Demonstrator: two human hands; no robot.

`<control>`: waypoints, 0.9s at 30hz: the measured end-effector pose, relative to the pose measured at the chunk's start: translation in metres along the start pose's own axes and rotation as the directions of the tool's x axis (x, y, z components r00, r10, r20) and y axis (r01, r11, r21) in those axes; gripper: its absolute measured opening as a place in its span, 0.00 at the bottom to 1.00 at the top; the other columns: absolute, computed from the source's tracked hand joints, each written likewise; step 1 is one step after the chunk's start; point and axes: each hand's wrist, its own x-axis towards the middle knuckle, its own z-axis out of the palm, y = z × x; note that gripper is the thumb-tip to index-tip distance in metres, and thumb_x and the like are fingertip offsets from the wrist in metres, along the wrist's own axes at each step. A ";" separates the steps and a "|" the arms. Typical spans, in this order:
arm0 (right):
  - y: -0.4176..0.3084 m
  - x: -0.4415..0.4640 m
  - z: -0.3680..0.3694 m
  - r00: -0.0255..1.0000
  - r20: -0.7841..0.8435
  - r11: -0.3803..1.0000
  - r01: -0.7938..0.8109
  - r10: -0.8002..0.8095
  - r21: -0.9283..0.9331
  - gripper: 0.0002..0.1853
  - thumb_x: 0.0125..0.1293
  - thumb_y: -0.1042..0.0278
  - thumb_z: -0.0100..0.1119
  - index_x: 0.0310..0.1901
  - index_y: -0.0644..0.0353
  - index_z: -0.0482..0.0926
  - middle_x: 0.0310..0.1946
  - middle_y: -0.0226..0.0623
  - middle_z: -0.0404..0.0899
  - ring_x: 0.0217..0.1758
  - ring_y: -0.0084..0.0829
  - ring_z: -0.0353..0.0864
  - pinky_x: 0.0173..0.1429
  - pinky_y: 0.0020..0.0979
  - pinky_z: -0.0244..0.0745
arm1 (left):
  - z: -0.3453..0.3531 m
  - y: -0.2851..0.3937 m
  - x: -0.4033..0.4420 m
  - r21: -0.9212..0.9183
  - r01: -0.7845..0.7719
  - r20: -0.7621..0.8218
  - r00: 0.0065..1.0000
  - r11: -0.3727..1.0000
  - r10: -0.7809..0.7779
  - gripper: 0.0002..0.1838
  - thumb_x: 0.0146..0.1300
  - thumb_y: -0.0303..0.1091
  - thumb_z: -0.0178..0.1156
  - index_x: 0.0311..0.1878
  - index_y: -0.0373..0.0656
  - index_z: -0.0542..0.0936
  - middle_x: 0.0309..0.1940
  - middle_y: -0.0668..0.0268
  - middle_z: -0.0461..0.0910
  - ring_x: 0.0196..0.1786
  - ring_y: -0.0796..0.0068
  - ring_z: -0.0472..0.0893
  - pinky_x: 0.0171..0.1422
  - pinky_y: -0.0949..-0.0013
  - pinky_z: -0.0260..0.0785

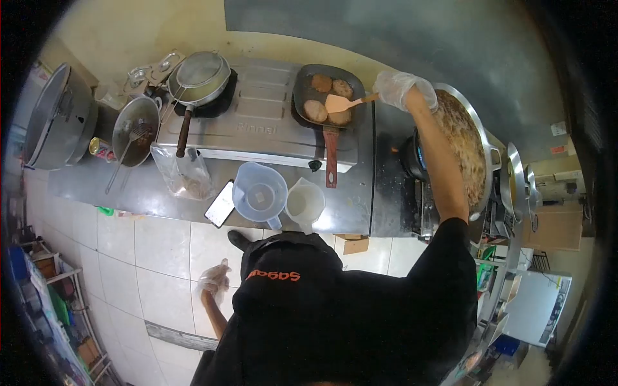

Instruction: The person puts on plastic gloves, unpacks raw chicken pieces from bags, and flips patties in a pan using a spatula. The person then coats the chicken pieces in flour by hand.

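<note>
My right hand (407, 89), in a clear plastic glove, grips the wooden handle of a spatula (337, 103) with a peach-coloured head. The spatula head rests among several browned round patties (315, 110) in a square dark frying pan (305, 83). This pan sits on the right burner of a silver Rinnai gas stove (257, 128), its reddish-brown handle pointing toward me. Away from the counter, my left hand (214, 278), gloved too, hangs low over the tiled floor with its fingers loosely apart. It holds nothing that I can see.
A wide pot of bubbling brown food (465, 151) stands over a flame under my right forearm. Two plastic jugs (259, 193) and a phone (220, 204) lie along the counter's front edge. Leftward are a strainer-topped pan (201, 74), a wok (136, 125) and a large pot (55, 122).
</note>
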 end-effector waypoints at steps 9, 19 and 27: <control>-0.028 -0.035 -0.040 0.972 0.187 0.917 0.055 -0.139 0.395 0.14 0.61 0.65 0.53 0.46 0.57 0.83 0.37 0.43 0.84 0.41 0.40 0.83 0.46 0.37 0.77 | 0.037 -0.054 -0.007 -0.060 0.087 -0.054 0.994 0.994 -0.090 0.28 0.64 0.60 0.58 0.39 0.39 0.81 0.14 0.68 0.70 0.17 0.76 0.70 0.22 0.71 0.60; -0.101 -0.091 0.041 0.935 0.018 0.634 -0.255 0.354 0.730 0.15 0.66 0.63 0.49 0.48 0.58 0.80 0.42 0.51 0.81 0.48 0.49 0.80 0.52 0.42 0.73 | 0.000 -0.037 0.010 -0.009 0.135 -0.074 0.988 0.991 -0.135 0.29 0.64 0.60 0.57 0.39 0.38 0.81 0.15 0.69 0.70 0.17 0.77 0.70 0.23 0.71 0.61; -0.115 -0.082 0.016 0.841 -0.252 0.836 -0.348 0.478 0.425 0.12 0.68 0.65 0.45 0.46 0.59 0.77 0.37 0.45 0.81 0.43 0.50 0.81 0.48 0.50 0.74 | -0.049 0.008 0.006 0.017 0.101 -0.086 0.991 0.995 -0.099 0.29 0.64 0.60 0.57 0.40 0.37 0.81 0.15 0.70 0.69 0.18 0.77 0.69 0.24 0.71 0.61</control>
